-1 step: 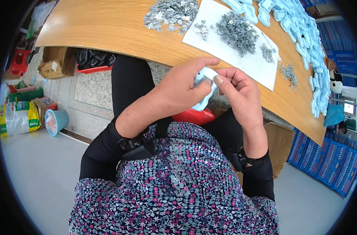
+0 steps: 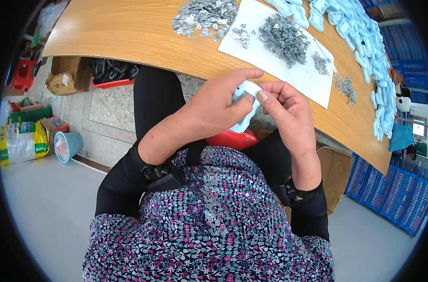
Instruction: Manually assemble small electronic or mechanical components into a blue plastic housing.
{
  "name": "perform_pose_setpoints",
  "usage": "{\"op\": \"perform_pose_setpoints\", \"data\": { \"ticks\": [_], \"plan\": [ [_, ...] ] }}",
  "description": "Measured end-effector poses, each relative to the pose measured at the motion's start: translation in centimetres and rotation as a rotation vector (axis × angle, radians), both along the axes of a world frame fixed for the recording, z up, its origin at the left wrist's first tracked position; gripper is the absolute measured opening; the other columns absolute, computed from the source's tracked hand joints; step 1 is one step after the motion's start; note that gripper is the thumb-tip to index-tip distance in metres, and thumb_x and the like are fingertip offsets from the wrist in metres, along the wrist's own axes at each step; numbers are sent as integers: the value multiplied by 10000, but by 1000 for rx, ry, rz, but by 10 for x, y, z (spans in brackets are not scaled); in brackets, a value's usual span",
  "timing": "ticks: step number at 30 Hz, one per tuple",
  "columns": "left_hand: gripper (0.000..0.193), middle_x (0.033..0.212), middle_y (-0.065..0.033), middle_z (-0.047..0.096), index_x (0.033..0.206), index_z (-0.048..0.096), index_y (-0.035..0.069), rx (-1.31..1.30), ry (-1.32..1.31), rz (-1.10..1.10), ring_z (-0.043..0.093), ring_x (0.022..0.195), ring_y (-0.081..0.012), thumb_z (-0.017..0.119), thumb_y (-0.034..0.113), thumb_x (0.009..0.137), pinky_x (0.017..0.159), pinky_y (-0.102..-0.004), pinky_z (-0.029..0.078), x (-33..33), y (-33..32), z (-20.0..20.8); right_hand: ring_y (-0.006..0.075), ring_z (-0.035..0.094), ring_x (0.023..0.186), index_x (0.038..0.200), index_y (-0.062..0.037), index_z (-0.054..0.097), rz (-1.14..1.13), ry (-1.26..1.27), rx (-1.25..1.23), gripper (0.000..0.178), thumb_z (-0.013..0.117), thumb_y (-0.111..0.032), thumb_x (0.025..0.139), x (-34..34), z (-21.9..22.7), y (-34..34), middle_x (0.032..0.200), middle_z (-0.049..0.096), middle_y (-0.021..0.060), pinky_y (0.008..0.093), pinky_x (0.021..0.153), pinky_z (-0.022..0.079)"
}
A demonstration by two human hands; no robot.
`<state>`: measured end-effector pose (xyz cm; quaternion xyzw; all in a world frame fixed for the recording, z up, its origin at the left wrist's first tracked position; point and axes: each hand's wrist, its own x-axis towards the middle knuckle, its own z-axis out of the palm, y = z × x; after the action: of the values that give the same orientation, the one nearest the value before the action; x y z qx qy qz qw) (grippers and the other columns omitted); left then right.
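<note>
Above my lap, just off the table's near edge, my left hand (image 2: 216, 101) is closed round a light-blue plastic shell (image 2: 243, 126) with wavy sides, its thumb pressed across the middle. At the shell's upper right edge, my right hand (image 2: 291, 113) pinches thumb against forefinger; whatever lies between them is too small or hidden. Beyond my hands, a white sheet (image 2: 256, 55) on the table bears a big heap of small metal parts (image 2: 285, 40). To its left spreads a pile of flat metal pieces (image 2: 202, 19).
Many similar light-blue shells (image 2: 359, 35) line the table's (image 2: 115, 28) far right. Small metal parts (image 2: 346, 90) lie beside the sheet. Below the table sit a red crate (image 2: 113, 82) of black parts, a cardboard box (image 2: 66, 77) and a red object (image 2: 232, 139) between my knees. Blue stacks (image 2: 392, 192) stand right.
</note>
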<state>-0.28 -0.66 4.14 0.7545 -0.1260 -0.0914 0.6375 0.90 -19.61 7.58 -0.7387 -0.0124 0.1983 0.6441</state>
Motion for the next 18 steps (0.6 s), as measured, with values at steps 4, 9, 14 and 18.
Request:
{"op": "perform_pose_setpoints", "data": {
  "ticks": [4,9,14,18],
  "plan": [
    [465,907,-26,633,1426,496,37,-419,358,-15,586,753,-68,496,95,965,633,-230,499,4,1,-3,64,560,803,1202,25,637,20,-29,35,278,650,-119,965,1,0,-4,938,656,8,216,750,464],
    [473,883,-31,564,1405,464,32,-1225,807,-294,494,630,-73,511,318,1030,441,-202,391,9,11,-21,78,574,839,1289,28,605,16,-196,112,355,656,-39,944,4,-11,-3,949,635,5,229,800,472],
    [390,837,13,538,1351,490,73,-1175,918,-327,451,538,-24,482,303,1036,395,-155,312,2,9,-16,122,627,893,1159,-12,690,132,-511,-133,293,719,-26,868,12,-22,-7,984,667,44,260,791,504],
    [441,833,0,530,1397,454,44,-1208,973,-405,451,520,-29,488,280,1026,363,-175,318,2,8,-16,125,632,824,1057,-14,731,229,-708,-233,251,753,2,808,17,-20,-15,902,680,53,254,740,498]
  ]
}}
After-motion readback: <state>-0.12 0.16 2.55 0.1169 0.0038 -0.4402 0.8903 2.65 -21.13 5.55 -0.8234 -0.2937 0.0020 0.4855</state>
